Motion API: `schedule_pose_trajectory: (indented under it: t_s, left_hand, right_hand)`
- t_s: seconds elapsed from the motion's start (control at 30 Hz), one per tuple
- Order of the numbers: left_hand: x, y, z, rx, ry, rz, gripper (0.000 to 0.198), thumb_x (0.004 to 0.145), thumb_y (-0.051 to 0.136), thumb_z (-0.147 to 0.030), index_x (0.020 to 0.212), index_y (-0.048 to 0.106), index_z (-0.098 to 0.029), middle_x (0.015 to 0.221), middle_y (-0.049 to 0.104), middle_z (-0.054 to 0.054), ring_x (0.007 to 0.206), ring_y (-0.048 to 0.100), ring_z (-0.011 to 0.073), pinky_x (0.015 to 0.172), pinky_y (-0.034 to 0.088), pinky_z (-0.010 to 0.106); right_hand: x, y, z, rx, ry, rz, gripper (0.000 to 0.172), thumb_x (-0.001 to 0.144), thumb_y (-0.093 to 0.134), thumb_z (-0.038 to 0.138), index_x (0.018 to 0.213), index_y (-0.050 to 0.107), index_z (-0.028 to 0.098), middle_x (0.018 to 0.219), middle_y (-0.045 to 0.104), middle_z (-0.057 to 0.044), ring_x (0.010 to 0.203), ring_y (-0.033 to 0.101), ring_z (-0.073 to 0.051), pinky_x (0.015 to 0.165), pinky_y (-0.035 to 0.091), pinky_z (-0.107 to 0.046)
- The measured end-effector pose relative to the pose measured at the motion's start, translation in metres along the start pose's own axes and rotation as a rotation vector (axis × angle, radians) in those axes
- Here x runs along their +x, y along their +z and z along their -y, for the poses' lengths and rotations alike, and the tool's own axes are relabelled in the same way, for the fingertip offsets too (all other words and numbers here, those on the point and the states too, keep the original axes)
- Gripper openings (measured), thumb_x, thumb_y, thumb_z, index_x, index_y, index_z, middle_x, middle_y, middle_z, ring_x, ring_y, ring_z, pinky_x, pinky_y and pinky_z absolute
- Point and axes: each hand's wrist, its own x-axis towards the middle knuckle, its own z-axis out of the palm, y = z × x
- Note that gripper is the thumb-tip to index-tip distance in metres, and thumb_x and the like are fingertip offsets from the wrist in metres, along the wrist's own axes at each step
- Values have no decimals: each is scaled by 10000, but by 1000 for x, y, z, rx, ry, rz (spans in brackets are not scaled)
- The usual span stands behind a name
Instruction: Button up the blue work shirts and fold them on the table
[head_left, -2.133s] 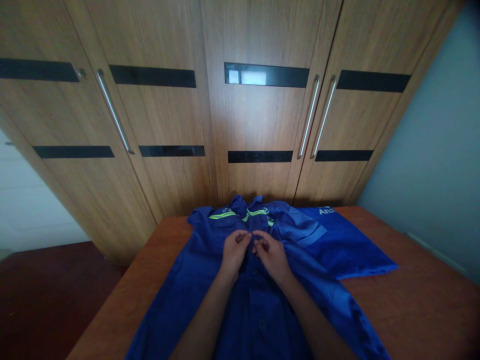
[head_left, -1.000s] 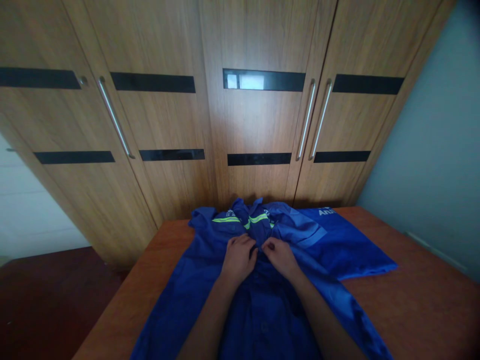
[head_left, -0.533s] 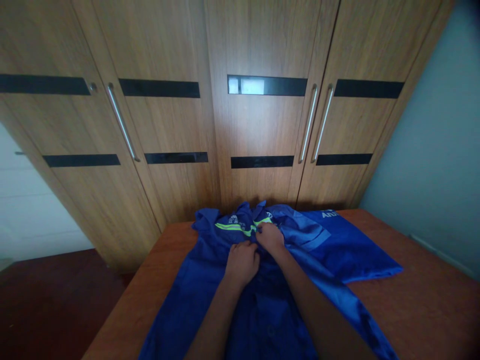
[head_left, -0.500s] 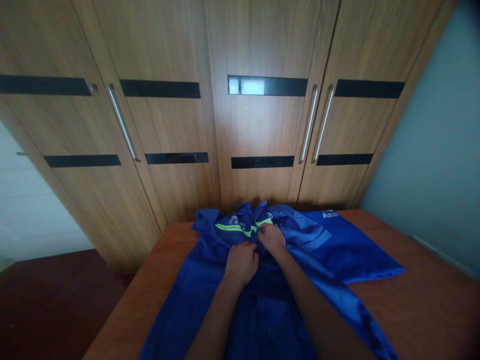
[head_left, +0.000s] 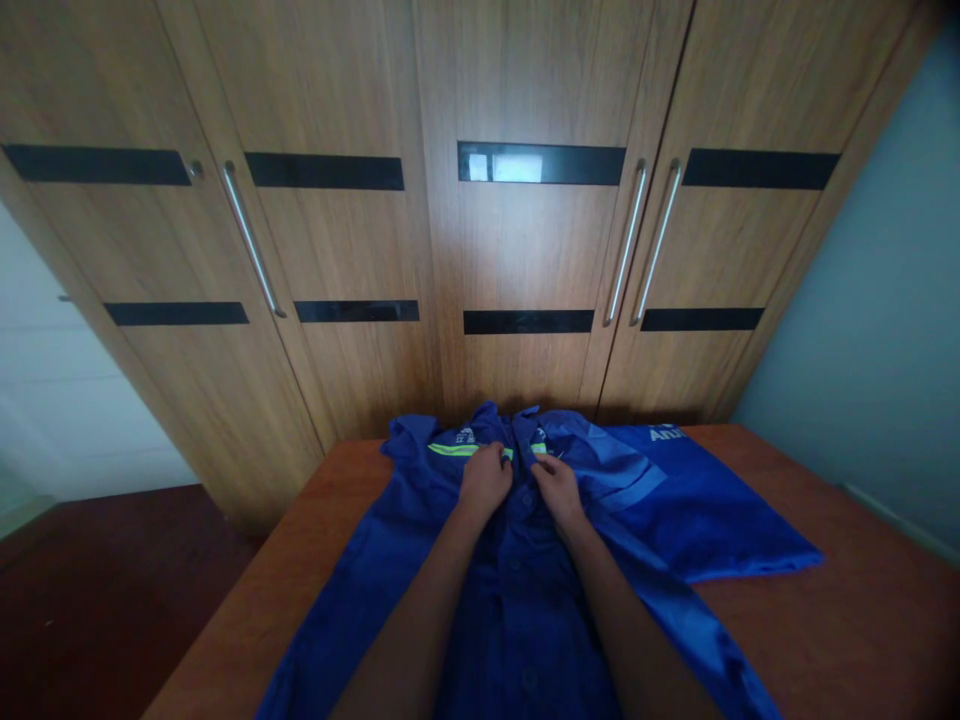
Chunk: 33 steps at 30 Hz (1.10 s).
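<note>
A blue work shirt (head_left: 390,580) with yellow-green reflective stripes lies face up on a brown wooden table (head_left: 862,620), its collar toward the wardrobe. My left hand (head_left: 485,478) is closed on the shirt's front edge just below the collar. My right hand (head_left: 556,487) pinches the opposite front edge right beside it. The two hands nearly touch at the top of the button line. Dark buttons run down the shirt toward me between my forearms.
A second folded blue garment (head_left: 720,520) with white lettering lies on the table to the right, partly under the shirt. A tall wooden wardrobe (head_left: 517,250) with long metal handles stands right behind the table. A grey wall is on the right, dark floor on the left.
Both hands have moved up the shirt's front from mid-chest to just below the collar. The right hand went up first, then the left came level with it.
</note>
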Motion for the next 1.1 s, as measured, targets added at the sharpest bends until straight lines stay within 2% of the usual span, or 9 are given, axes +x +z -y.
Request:
schedule_pose_trajectory:
  t_s: [0.13, 0.27, 0.4, 0.57, 0.8, 1.0, 1.1]
  left_hand:
    - [12, 9, 7, -32, -36, 10, 154, 794, 574, -148, 870, 704, -179, 880, 735, 82, 845, 664, 199, 763, 455, 270]
    - [6, 17, 10, -71, -59, -17, 155, 784, 570, -133, 820, 710, -192, 833, 731, 62, 805, 659, 189, 731, 443, 263]
    - [-1, 21, 11, -138, -89, -56, 160, 775, 563, -121, 806, 703, -194, 799, 722, 50, 773, 654, 181, 710, 438, 259]
    - [0, 18, 16, -281, -111, -73, 113, 774, 588, -153, 789, 689, -202, 768, 718, 14, 740, 660, 153, 687, 446, 232]
    - [5, 12, 10, -497, -112, -52, 93, 795, 570, -232, 810, 651, -186, 681, 692, -21, 557, 655, 124, 562, 461, 212]
    - [7, 6, 5, -563, -99, -74, 64, 763, 567, -168, 761, 625, -194, 612, 664, -30, 522, 639, 127, 527, 446, 212]
    - [7, 5, 5, -579, -83, -87, 75, 752, 564, -148, 764, 620, -195, 591, 652, -34, 526, 637, 131, 537, 448, 217]
  right_hand:
    - [-1, -1, 4, 63, 21, -2, 247, 676, 593, 381, 746, 727, 186, 686, 706, -15, 677, 626, -201, 645, 485, -292]
    - [-3, -1, 9, 118, 37, 22, 294, 675, 646, 433, 775, 736, 172, 704, 713, -31, 662, 619, -195, 618, 477, -282]
    - [-3, -1, 12, 150, 46, 36, 280, 657, 672, 412, 772, 744, 167, 693, 708, -30, 663, 615, -194, 623, 475, -284]
    - [-4, 0, 17, 170, 44, 52, 236, 655, 672, 373, 748, 750, 171, 637, 687, -17, 660, 614, -195, 641, 480, -292]
    - [-6, 1, 26, 197, 16, 76, 249, 691, 660, 388, 780, 744, 171, 706, 706, -24, 692, 629, -199, 678, 505, -307]
    - [-5, 0, 32, 171, -25, 63, 302, 731, 619, 420, 876, 740, 185, 820, 726, -34, 763, 642, -211, 694, 519, -314]
    - [-5, 2, 35, 136, -48, 69, 292, 733, 612, 419, 860, 734, 186, 798, 719, -30, 749, 637, -206, 686, 516, -306]
